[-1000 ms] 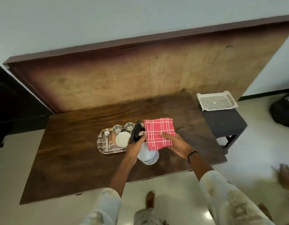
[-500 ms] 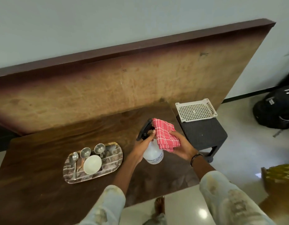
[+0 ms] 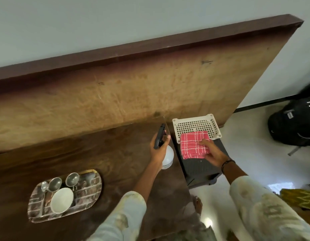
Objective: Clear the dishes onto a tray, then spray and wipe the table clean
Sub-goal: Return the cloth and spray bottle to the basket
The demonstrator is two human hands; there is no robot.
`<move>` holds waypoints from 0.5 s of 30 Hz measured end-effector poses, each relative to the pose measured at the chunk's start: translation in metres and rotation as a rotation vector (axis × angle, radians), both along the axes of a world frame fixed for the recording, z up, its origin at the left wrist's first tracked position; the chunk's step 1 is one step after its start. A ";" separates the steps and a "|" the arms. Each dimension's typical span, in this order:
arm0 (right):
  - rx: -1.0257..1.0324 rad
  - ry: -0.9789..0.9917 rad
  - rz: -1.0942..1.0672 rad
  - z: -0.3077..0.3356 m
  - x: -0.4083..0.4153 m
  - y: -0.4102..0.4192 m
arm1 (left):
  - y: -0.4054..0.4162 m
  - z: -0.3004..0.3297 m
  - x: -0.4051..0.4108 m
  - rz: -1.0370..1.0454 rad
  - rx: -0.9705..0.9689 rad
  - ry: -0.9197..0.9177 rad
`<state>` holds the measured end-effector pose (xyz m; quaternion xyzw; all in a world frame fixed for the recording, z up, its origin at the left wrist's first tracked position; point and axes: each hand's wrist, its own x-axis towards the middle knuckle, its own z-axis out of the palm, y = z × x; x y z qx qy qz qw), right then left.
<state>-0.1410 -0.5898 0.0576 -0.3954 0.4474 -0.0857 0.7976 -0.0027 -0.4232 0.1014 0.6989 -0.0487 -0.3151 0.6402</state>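
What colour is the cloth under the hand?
The cloth is red with white checked lines, seen in the head view.

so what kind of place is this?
Probably a room in a home, not a lab: dark wooden table, bare plywood board leaning on the wall, black backpack on a glossy tiled floor.

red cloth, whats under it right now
The red cloth overlaps the white basket's front edge and the dark stool. Anything beneath the cloth and the right hand is covered.
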 end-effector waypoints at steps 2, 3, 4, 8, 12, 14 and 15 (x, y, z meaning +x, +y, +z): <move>-0.036 0.049 0.026 -0.015 -0.003 -0.042 | -0.038 -0.007 -0.001 0.067 -0.005 0.004; -0.049 0.078 0.032 -0.025 -0.003 -0.063 | -0.057 -0.012 -0.001 0.104 -0.011 -0.007; -0.068 0.110 0.026 -0.032 -0.004 -0.082 | -0.075 -0.017 -0.001 0.141 -0.016 -0.020; -0.142 0.171 -0.002 -0.073 0.001 -0.152 | -0.142 -0.047 0.006 0.232 -0.019 -0.027; -0.189 0.203 -0.002 -0.111 0.018 -0.198 | -0.194 -0.086 0.016 0.272 -0.003 -0.060; -0.202 0.184 -0.004 -0.132 0.030 -0.216 | -0.218 -0.108 0.020 0.270 -0.007 -0.099; -0.196 0.166 -0.003 -0.141 0.035 -0.222 | -0.226 -0.117 0.022 0.278 -0.008 -0.123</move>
